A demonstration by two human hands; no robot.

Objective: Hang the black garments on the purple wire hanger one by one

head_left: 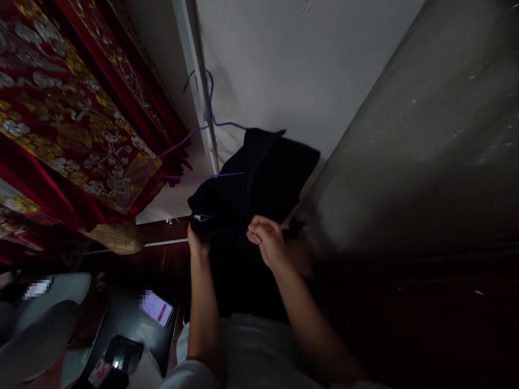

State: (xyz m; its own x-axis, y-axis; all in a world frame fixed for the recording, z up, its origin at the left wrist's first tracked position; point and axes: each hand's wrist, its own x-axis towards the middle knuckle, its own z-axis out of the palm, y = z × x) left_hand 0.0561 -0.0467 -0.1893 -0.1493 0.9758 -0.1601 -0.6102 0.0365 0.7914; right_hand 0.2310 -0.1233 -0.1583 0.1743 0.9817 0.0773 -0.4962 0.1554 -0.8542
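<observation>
- "dim room, pale wall (pixel 292 70) ahead of you. what else is around?"
- "a metal rail (pixel 201 97) runs down the wall, and to its left hangs red cloth (pixel 77 129) covered in gold and silver flowers. on my right there's a broad grey-green surface (pixel 385 178) with a few glints on it."
- "and the black garment (pixel 231 197)?"
- "straight in front of me, below the rail, bunched, with one wide flap standing out towards the right."
- "what's the thin purple thing?"
- "a hanger (pixel 229 124), with its hook at the rail. one end lies by the red cloth, the other meets the garment; i can't tell whether that end goes inside the fabric."
- "how are you holding on?"
- "my left grip (pixel 198 240) has the garment by its lower left edge, fingers hidden behind it. just above, a scrap of white shows in a fold."
- "your other side?"
- "my right grip (pixel 267 237) is at the garment's near side, fingers curled in narrow. whether cloth is pinched there, i can't tell."
- "anything lower down?"
- "a dark worktop (pixel 117 310) at my lower left, bearing a lit phone (pixel 158 308) and a shiny black object (pixel 121 354)."
</observation>
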